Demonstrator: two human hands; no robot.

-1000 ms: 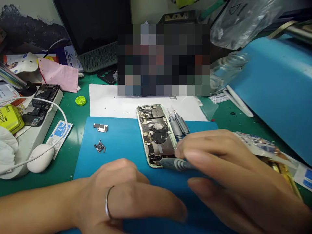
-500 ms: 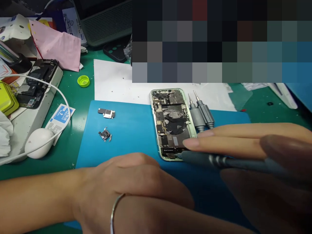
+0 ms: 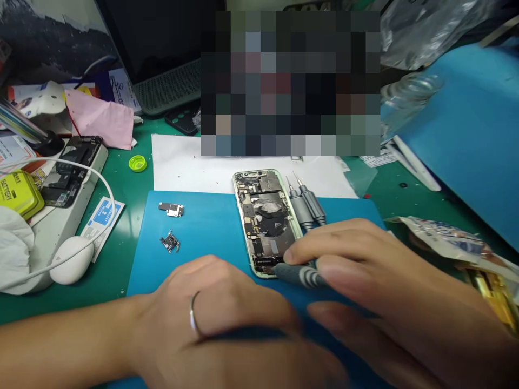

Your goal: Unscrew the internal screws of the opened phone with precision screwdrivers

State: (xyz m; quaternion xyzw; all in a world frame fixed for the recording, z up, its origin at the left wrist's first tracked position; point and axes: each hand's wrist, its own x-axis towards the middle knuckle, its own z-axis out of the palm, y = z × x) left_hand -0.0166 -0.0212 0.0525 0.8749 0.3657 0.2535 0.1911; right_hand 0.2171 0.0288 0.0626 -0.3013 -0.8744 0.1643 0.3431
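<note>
An opened phone (image 3: 263, 227) with a pale green frame lies on the blue mat (image 3: 203, 232), its inner parts bare. My right hand (image 3: 365, 270) is closed around a grey precision screwdriver (image 3: 298, 274), whose front end meets the phone's bottom edge; the tip is hard to see. My left hand (image 3: 219, 319), with a ring on one finger, hovers or rests in front of the phone. Its fingers are bent and spread apart, the nearest smeared by motion, and nothing shows in them. A small metal bracket (image 3: 172, 209) and a cluster of tiny parts (image 3: 170, 241) lie left of the phone.
Two grey screwdrivers (image 3: 306, 205) lie close to the phone's right side. Behind is white paper (image 3: 174, 162). At left are a white cable (image 3: 97, 170), a white rounded device (image 3: 72, 260) and a green cap (image 3: 138, 163). Crumpled packaging (image 3: 450, 235) lies at right.
The view has shifted, showing more of the right side. My left hand's extended finger has drawn back from the screwdriver's rear. My right fingers have closed in nearer the screwdriver's front.
</note>
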